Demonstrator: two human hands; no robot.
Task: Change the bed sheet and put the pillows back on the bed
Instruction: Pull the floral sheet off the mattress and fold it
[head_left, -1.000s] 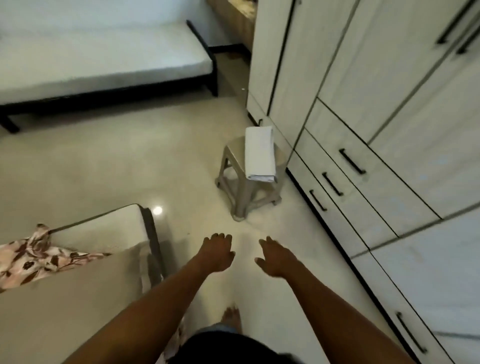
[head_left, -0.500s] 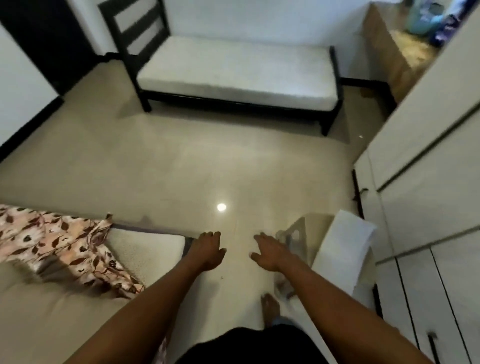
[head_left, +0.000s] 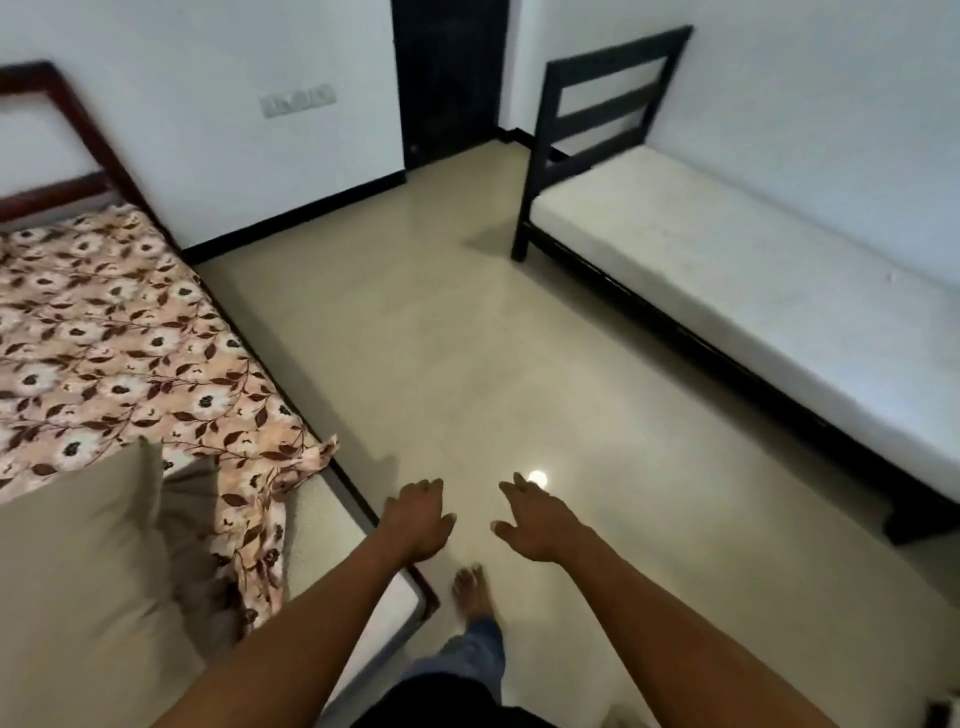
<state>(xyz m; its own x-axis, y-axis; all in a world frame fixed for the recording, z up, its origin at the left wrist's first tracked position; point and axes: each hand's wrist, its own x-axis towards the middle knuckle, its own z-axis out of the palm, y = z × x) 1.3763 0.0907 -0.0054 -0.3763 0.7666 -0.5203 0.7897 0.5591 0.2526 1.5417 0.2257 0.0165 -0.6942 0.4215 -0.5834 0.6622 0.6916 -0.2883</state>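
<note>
A floral pink and brown bed sheet (head_left: 119, 338) covers most of the bed at the left, its near corner pulled back so bare mattress (head_left: 322, 514) shows. A beige pillow (head_left: 78, 587) lies on the bed's near end, at the lower left. My left hand (head_left: 415, 519) hovers just past the mattress corner, fingers apart and holding nothing. My right hand (head_left: 540, 525) is held out over the floor beside it, also spread and holding nothing.
A second bed with a dark frame (head_left: 597, 109) and bare white mattress (head_left: 753, 275) stands along the right wall. Tan floor (head_left: 441, 338) lies between the beds. A dark doorway (head_left: 449, 78) is at the back. My bare foot (head_left: 470, 592) is on the floor.
My view has swung left, away from the wardrobe and the stool with the folded white sheet, toward the floral bed. Both hands stay held out and holding nothing.
</note>
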